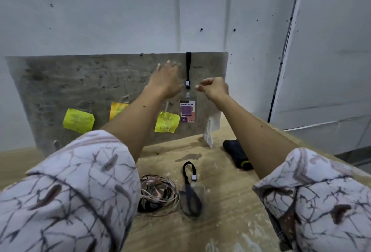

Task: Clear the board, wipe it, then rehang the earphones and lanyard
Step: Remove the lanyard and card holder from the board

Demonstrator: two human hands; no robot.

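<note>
Our left hand (pixel 166 79) lies flat with fingers (pixel 170 64) spread on the board (pixel 80 83), just at nine o'clock of the hanging lanyard (pixel 188 71). Our right hand (pixel 214 89), at three o'clock, is curled and seems to hold nothing. The strap runs twelve to six; the earphones (pixel 158 193) lie on the desk (pixel 230 201).

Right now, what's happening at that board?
A person is working at a grey board propped against the wall on a wooden table. The left hand is spread flat on the board beside a black lanyard with an ID card hanging from its top edge; the right hand is curled just right of the strap, seemingly holding nothing. Three sticky notes remain up. Tangled earphones and a second lanyard lie on the table.
</note>
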